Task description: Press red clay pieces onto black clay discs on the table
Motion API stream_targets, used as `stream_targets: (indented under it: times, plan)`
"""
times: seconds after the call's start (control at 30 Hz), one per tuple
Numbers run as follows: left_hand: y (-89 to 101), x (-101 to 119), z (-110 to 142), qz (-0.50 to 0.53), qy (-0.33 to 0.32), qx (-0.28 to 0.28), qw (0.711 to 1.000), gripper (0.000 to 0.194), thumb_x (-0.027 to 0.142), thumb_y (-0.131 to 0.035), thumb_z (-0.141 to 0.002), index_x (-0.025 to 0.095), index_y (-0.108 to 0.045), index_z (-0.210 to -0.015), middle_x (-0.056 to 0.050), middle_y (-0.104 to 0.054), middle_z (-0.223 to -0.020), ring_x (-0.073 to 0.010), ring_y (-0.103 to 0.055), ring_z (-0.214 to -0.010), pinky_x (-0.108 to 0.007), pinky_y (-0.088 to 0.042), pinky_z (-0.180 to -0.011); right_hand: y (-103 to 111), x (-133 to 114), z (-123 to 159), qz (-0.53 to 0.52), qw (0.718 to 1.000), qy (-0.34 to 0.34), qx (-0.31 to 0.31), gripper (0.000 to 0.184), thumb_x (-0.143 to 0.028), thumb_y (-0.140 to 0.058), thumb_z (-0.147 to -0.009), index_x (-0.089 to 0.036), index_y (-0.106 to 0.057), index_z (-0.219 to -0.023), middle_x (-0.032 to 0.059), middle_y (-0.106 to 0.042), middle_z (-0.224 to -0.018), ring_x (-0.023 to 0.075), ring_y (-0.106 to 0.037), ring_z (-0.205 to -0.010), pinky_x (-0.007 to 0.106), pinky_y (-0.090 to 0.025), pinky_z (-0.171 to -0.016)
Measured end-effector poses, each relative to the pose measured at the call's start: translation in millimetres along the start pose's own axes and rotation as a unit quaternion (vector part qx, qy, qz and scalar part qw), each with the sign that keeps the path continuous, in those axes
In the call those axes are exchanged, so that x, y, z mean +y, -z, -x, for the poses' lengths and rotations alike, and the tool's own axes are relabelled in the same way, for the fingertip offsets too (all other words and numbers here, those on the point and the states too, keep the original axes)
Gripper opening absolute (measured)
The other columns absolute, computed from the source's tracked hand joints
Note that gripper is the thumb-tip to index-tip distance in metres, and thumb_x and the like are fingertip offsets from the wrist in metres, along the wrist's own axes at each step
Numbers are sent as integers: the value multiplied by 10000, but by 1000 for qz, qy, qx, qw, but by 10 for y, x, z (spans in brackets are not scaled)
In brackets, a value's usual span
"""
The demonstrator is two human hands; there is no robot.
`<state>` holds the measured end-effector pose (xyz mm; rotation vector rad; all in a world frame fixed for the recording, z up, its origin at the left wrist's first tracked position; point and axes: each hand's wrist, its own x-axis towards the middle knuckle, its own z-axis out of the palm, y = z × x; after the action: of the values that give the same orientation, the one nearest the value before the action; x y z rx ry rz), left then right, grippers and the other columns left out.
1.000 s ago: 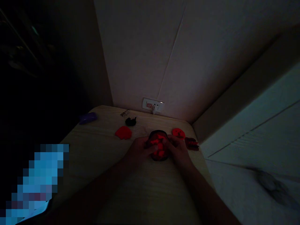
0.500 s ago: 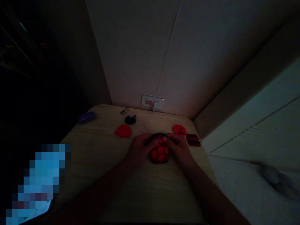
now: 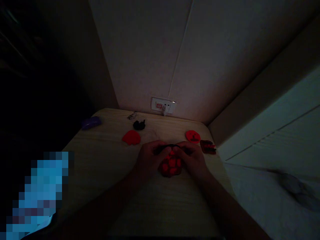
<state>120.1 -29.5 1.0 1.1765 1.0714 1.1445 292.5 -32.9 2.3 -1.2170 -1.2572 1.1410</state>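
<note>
Both hands grip a rounded red-and-black clay piece (image 3: 172, 165), whose red patches are parted by dark lines. My left hand (image 3: 151, 156) is closed on its left side, thumb on the upper face. On the opposite side my right hand (image 3: 192, 156) grips it too, its thumb close to the other. A black rim shows along the top edge; the fingers behind are mostly hidden. Beyond my left hand lie a flat red clay piece (image 3: 131, 137) and a black clay lump (image 3: 139, 125). Past my right hand are a red disc with dark marks (image 3: 193, 136) and a dark red-and-black block (image 3: 208, 147).
The wooden table (image 3: 100, 173) meets a wall with a socket (image 3: 163, 105) and plug. A purple object (image 3: 91, 123) lies at the far left edge, and a small crumpled scrap (image 3: 132, 115) at the back. A pale panel stands at right. The light is dim.
My thumbs stay on the upper part of the clay piece, which has tipped slightly so its black top rim looks thinner. The view has shifted a little.
</note>
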Motion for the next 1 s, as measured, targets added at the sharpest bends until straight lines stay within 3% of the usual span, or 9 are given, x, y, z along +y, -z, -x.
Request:
stream_targets:
  times: [0.47, 1.0]
  plan:
    - [-55, 61, 14, 1, 3, -4, 1000, 118, 290, -741, -765, 174, -726, -778, -2, -709, -720, -142, -640, -680, -242, -502, -627, -28, -43, 23, -23, 1000, 17, 14, 148, -339, -852, -709, -217, -771, -730, 4, -734, -654, 130, -627, -557, 223, -509, -527]
    - [-60, 89, 26, 14, -9, -13, 1000, 112, 297, -748, -761, 189, -751, -792, 6, -720, -716, -138, -643, -670, -234, -491, -615, -33, -76, 15, -43, 999, -24, 23, 271, -401, -887, -669, -194, -712, -672, -19, -663, -590, 105, -554, -505, 210, -442, -487]
